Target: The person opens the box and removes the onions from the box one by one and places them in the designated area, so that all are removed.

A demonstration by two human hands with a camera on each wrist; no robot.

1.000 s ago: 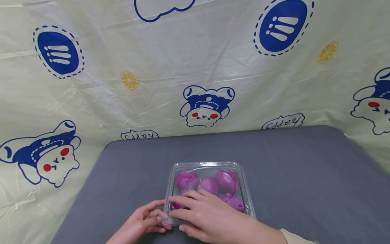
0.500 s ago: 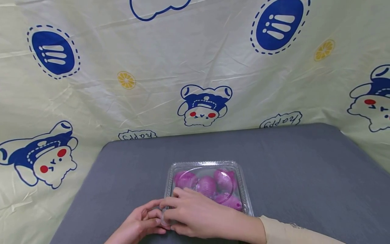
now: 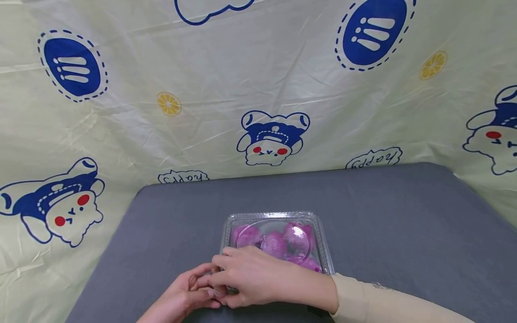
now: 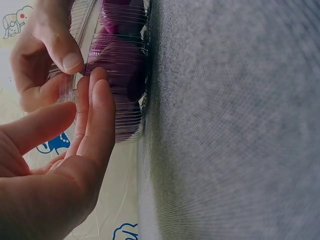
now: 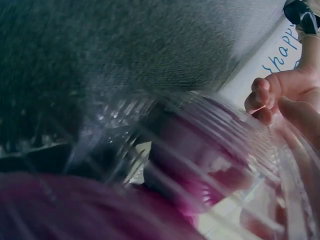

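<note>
A clear plastic clamshell container with its lid down sits near the front of the table, several red onions inside. At its near left corner, my right hand pinches the rim between thumb and curled fingers, the palm over the lid. My left hand holds the same corner from the left. In the left wrist view, the fingers of that hand lie along the ribbed container side, thumb tip close to the rim. The right wrist view shows onions through the ribbed wall, partly blurred.
A grey cloth-covered table extends around the container. Behind it hangs a pale curtain printed with blue cartoon figures and orange slices, meeting the table's back edge.
My right hand has shifted left and toward me across the lid, its fingers now curled at the near left corner. My left hand stays at that corner.
</note>
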